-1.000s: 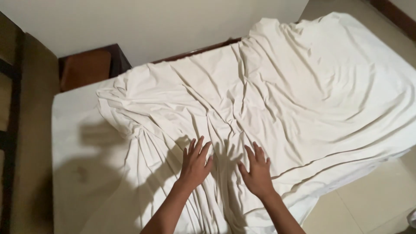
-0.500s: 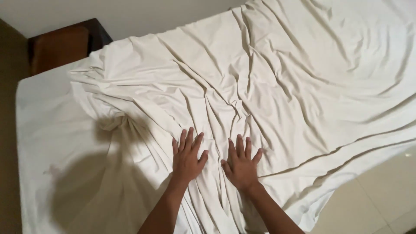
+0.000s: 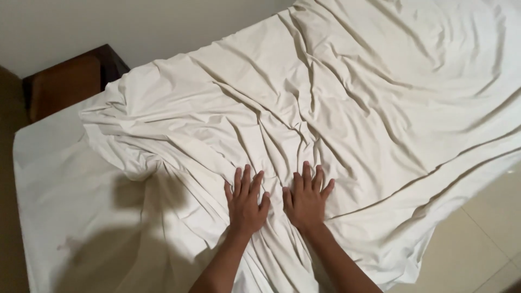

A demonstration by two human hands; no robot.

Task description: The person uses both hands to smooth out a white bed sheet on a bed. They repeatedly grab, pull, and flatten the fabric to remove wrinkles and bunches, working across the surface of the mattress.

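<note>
Nearest the camera, at roughly six o'clock in the head view, two bare forearms rise from the lower edge and end in a pair of flat hands. Left hand (image 3: 247,203): palm down, fingers spread and straight, pressed onto the cloth, gripping nothing. Right hand (image 3: 306,199): same posture, fingers fanned and extended, palm flat on the fabric, nothing held. The two hands lie just beside each other, thumbs near but apart.

Beneath both palms: one crumpled off-white cotton bed sheet (image 3: 347,108), heavily creased, folds radiating outward from the hands (deepest ridges run toward twelve o'clock). It covers the middle and the whole three o'clock side of the bed, its lower hem draping over the bed's edge at about four o'clock.

At eight to nine o'clock: bare pale white rectangular mattress (image 3: 59,179), uncovered by the loose sheet, with a dark shadow cast across it.

At four to five o'clock: pale cream tiled floor (image 3: 477,244), grout lines visible.

At ten o'clock, beyond the mattress corner: dark brown wooden bedside cabinet (image 3: 65,81), partly hidden.

Farthest, at eleven to twelve o'clock: plain off-white wall (image 3: 135,21).
</note>
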